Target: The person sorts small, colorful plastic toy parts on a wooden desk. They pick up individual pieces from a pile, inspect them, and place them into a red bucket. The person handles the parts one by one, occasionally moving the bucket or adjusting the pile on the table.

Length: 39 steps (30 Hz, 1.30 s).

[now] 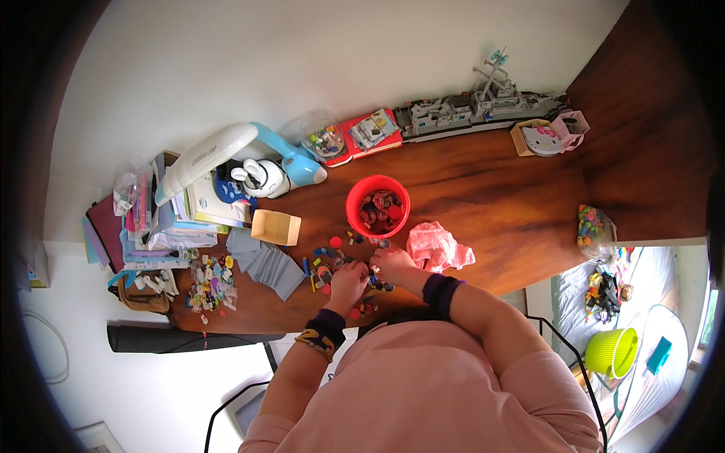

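Observation:
Both my hands are at the front of the wooden desk, among a loose pile of small building bricks and discs [324, 270]. My left hand [350, 283] bends its fingers down over the pile; what lies under the fingertips is hidden. Close beside it, my right hand [392, 266] has its fingers bent by a small pale piece [375, 269]; whether it grips the piece is unclear. A red bucket [349, 206] holding dark and red pieces stands just beyond the hands. A crumpled pink cloth [436, 247] lies right of my right hand.
Left of the pile lie grey cloths or sheets [269, 266], an open cardboard box [276, 227] and many stickers or small charms [212, 286]. A learning lamp [209, 158] and books stand at back left. A grey brick-built ship [470, 113] lines the wall. A bag of colourful pieces [595, 229] sits right.

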Each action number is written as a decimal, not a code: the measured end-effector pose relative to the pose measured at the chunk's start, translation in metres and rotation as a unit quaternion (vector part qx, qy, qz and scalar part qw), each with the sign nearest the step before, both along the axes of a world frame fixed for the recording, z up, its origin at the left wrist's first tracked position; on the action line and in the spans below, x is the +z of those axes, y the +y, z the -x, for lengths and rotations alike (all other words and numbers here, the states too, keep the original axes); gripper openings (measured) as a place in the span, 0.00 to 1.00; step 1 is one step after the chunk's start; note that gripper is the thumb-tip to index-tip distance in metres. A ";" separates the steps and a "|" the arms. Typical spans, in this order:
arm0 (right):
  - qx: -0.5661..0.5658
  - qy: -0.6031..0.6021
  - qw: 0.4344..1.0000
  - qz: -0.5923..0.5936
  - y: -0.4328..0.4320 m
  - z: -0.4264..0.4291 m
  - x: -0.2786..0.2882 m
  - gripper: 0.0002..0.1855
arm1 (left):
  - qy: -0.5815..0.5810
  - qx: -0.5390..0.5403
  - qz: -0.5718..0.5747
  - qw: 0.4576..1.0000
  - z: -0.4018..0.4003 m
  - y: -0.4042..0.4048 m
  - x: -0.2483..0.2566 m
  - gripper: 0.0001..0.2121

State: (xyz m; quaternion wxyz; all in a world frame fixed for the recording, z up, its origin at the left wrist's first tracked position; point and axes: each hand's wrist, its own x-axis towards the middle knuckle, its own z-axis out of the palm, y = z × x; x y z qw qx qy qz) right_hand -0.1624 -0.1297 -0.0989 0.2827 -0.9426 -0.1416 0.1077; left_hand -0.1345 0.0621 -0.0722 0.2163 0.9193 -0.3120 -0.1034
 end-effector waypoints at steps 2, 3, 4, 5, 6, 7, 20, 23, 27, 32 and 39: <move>-0.008 0.009 1.000 -0.005 -0.002 0.000 0.002 0.12 | 0.000 -0.003 0.012 1.000 -0.001 -0.001 0.003 0.07; -0.009 0.021 1.000 -0.007 -0.004 -0.001 0.008 0.12 | 0.001 -0.004 0.017 1.000 -0.002 -0.003 0.009 0.07; -0.010 0.034 0.999 -0.010 -0.006 -0.001 0.014 0.13 | 0.018 0.000 0.026 0.999 -0.002 -0.005 0.014 0.07; -0.019 0.041 0.999 -0.012 -0.008 -0.002 0.021 0.13 | 0.036 0.003 0.036 0.999 -0.003 -0.007 0.020 0.07; -0.029 0.048 0.998 -0.014 -0.011 -0.002 0.029 0.13 | 0.053 0.006 0.046 0.998 -0.004 -0.010 0.028 0.07; -0.036 0.055 0.998 -0.016 -0.014 -0.003 0.041 0.14 | 0.063 0.009 0.047 0.997 -0.005 -0.011 0.034 0.07; -0.166 -0.111 0.957 -0.212 -0.076 -0.017 0.156 0.12 | -0.023 0.052 0.207 0.977 -0.045 -0.073 0.123 0.08; -0.180 -0.151 0.950 -0.208 -0.085 -0.027 0.137 0.12 | -0.037 0.049 0.202 0.978 -0.055 -0.085 0.117 0.08; -0.181 -0.141 0.956 -0.185 -0.089 -0.029 0.130 0.12 | -0.007 0.064 0.172 0.983 -0.055 -0.087 0.108 0.06; -0.185 -0.153 0.954 -0.181 -0.092 -0.027 0.115 0.14 | -0.047 0.018 0.158 0.986 -0.055 -0.086 0.103 0.05; -0.178 -0.148 0.951 -0.203 -0.093 -0.026 0.117 0.16 | -0.046 -0.021 0.165 0.985 -0.057 -0.081 0.099 0.09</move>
